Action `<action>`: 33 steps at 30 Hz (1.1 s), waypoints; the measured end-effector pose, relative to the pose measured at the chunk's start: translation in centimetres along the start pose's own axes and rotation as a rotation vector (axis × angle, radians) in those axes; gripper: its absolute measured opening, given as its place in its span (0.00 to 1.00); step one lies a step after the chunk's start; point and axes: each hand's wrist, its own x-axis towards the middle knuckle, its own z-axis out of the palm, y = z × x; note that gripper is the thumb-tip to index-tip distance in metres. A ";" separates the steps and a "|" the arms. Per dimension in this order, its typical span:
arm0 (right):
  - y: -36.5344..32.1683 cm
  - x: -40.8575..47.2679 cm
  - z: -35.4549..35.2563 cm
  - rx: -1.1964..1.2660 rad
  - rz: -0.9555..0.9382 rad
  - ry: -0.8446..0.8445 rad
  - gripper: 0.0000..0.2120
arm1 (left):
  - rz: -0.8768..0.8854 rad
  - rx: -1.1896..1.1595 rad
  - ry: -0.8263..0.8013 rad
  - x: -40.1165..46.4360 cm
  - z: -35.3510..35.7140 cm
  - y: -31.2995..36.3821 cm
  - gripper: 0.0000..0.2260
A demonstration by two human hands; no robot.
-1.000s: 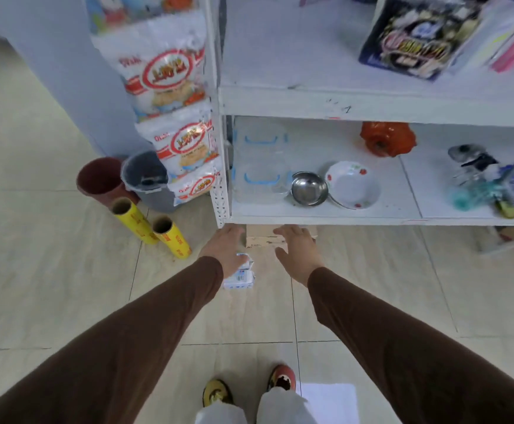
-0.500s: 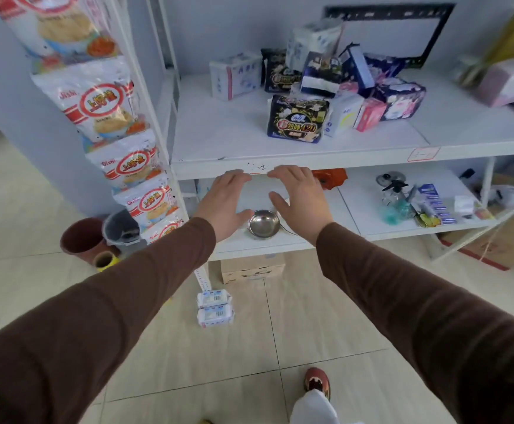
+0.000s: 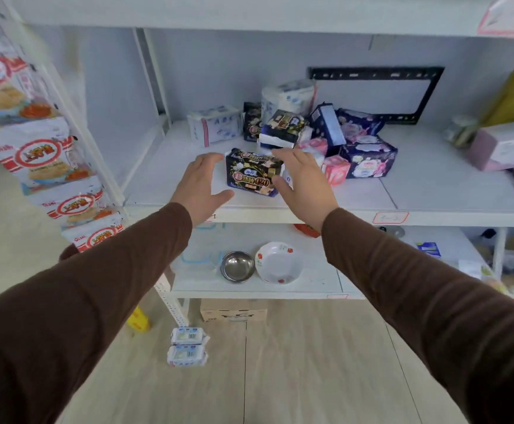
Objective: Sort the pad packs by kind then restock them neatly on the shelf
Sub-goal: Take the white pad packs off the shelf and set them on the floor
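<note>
So both my hands are up at the white middle shelf [image 3: 163,166] right now, spread apart, one on each side of the black plastic pad pack with gold and pink print [image 3: 254,174]. Left hand [image 3: 202,186] sits at the pack's 9 o'clock, fingers straight and loose, thumb out, gripping nothing. Right hand [image 3: 303,185] is at its 3 o'clock, also flat-ish and relaxed; the thumb looks like it's right against the pack's edge, but I honestly can't tell if it's touching.

That black pack lies at the front of the shelf. Behind it, toward 12 to 2 o'clock, there's the messy heap of mixed pad packs [image 3: 326,133]: dark blue floral ones, pink ones, another black one, all jumbled and leaning on each other. A white pack with pale blue print [image 3: 214,125] stands a bit apart at 11 o'clock.

Down at 6 o'clock on the tiled floor there are two small white packs with blue labels [image 3: 188,345], one just beside the other. On the lower shelf sit a small steel bowl [image 3: 237,266] and a white dish with red flowers [image 3: 278,263], side by side.
</note>
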 end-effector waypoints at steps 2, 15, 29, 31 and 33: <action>1.2 1.6 -0.6 0.021 0.006 -0.008 0.22 | -0.017 0.008 0.017 1.2 -0.2 0.3 0.30; 5.4 14.5 0.4 -0.019 0.014 -0.107 0.22 | -0.178 -0.092 0.064 10.8 -0.3 -5.4 0.32; 11.2 22.4 2.6 -0.139 0.129 -0.190 0.23 | -0.309 -0.043 0.050 21.2 1.5 -14.1 0.36; 12.2 23.6 2.4 -0.152 0.159 -0.204 0.23 | -0.309 -0.021 0.046 22.7 1.8 -14.6 0.36; 13.2 24.7 2.1 -0.169 0.180 -0.210 0.22 | -0.297 0.026 0.029 24.2 2.2 -14.9 0.36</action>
